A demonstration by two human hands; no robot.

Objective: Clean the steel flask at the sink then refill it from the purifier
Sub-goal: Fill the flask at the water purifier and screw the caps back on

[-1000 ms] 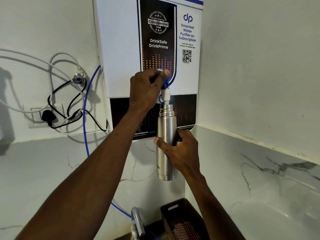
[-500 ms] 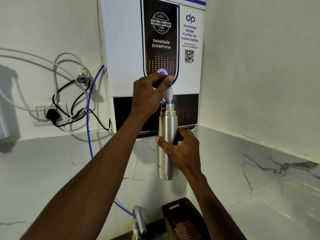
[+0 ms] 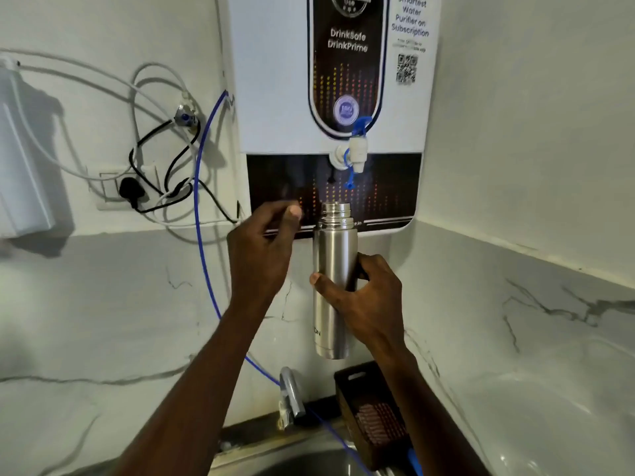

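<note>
Head view of a kitchen corner above a sink. The right hand (image 3: 366,297) grips the steel flask (image 3: 334,280) around its mid-body, thumb across the front and fingers wrapped behind, holding it upright in the air with its cap off and its threaded mouth open. The flask hangs below the purifier's tap (image 3: 355,151) and slightly to its left, apart from it — a clear gap separates mouth and spout. The tap is white with a blue lever raised above it and a blue tab hanging beneath.

The left hand (image 3: 263,249) is held just left of the flask's neck, touching neither flask nor tap; its fingers are loosely curled, thumb tip near the forefinger, holding nothing that can be seen.

The water purifier (image 3: 330,97) is wall-mounted, a white casing with a dark printed panel reading "DrinkSafe DrinkPrime" and a QR code at the right. A blue tube (image 3: 199,207) runs from the purifier's left edge down the wall toward the sink. To the left, white and black cables loop around a wall socket (image 3: 127,190) that carries a black plug.

Below — the steel sink (image 3: 309,458) at the bottom edge, a chrome faucet (image 3: 290,393) rising at its rear, and a dark slotted basket (image 3: 371,407) just right of the faucet, directly under the flask. White marble-patterned wall tile (image 3: 515,321) lines the corner.
</note>
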